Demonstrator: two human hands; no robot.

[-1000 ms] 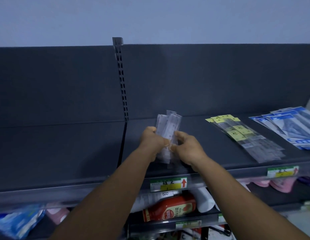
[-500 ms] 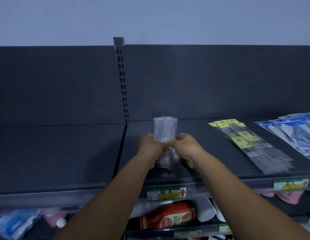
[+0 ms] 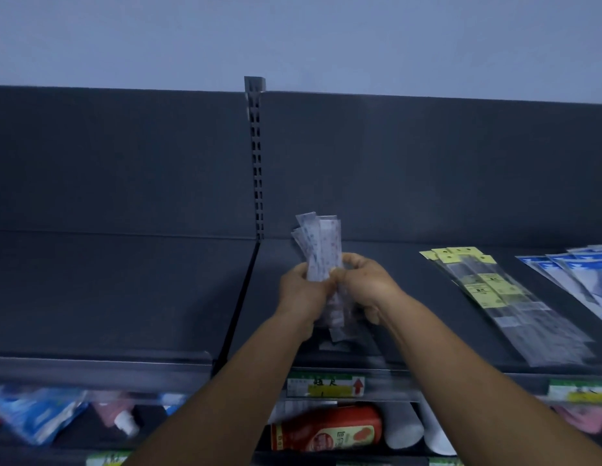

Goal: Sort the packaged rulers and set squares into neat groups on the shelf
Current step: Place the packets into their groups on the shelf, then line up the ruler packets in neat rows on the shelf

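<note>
Both the left hand [image 3: 301, 290] and right hand [image 3: 368, 287] grip a bundle of clear packaged rulers [image 3: 321, 250] upright above the dark shelf [image 3: 410, 297], tops fanning above the fingers, left of the yellow-tagged rulers [image 3: 488, 287]

Both my hands meet at chest height, arms stretched forward.

My left hand [image 3: 301, 290] and right hand [image 3: 368, 285] sit knuckle to knuckle, fingers curled round a bundle of packaged rulers [image 3: 321, 250] held upright between them; forearms bare, converging from below.
</note>
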